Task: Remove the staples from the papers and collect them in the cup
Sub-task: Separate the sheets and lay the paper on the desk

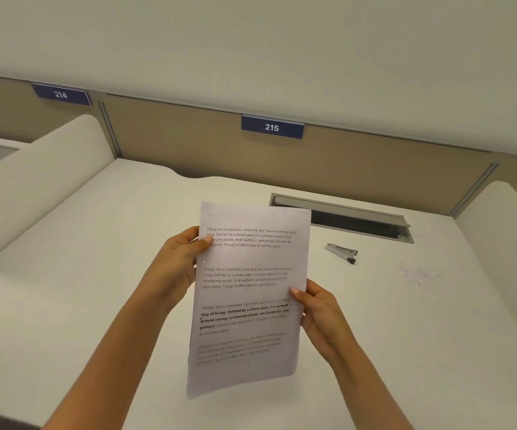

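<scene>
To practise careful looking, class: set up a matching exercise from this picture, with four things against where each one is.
Things:
1. papers
2. tool
3. sign 215
4. slot

Places:
a. fixed on the partition
b. lying on the desk
c. held up in the air
d. recessed in the desk top

Pairs: 1-c, 2-b, 3-a, 4-d

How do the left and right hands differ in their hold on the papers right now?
The left hand pinches the left edge of the papers, the right hand the right edge. The left hand holds high, beside the top paragraph; the right hand lower, near mid-sheet. Both lay a thumb on the printed face.
</scene>
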`<state>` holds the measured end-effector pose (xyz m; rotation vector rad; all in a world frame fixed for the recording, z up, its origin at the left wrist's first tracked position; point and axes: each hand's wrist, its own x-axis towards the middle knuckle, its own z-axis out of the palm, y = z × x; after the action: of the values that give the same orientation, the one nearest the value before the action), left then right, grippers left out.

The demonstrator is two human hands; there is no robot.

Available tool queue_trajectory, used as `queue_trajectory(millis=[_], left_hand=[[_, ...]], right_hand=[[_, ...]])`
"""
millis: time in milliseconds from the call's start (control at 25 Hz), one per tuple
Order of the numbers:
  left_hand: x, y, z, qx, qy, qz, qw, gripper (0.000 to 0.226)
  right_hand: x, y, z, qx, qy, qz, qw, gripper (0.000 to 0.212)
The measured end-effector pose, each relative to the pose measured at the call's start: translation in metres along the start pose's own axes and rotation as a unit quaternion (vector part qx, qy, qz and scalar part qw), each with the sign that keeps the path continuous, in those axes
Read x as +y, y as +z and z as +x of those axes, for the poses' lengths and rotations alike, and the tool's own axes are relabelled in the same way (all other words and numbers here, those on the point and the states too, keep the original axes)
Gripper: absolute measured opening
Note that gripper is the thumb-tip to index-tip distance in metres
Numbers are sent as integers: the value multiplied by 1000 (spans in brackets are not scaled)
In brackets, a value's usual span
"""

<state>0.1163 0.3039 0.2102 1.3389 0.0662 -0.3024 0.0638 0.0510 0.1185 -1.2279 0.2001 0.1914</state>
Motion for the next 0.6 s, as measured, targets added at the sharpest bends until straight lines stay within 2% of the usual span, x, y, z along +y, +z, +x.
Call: queue_trajectory(millis=[200, 440, 600], left_hand=[[-28, -56, 2, 58, -50, 51, 996, 22], [-92, -113, 12, 243, -91, 141, 955, 22], [-115, -137, 29, 269, -105, 176, 941, 24]], right_hand=[[29, 41, 19, 19, 43, 15, 999, 23], [72, 96, 40, 66, 126, -10, 990, 23], [98, 117, 50, 115, 158, -67, 978, 24]])
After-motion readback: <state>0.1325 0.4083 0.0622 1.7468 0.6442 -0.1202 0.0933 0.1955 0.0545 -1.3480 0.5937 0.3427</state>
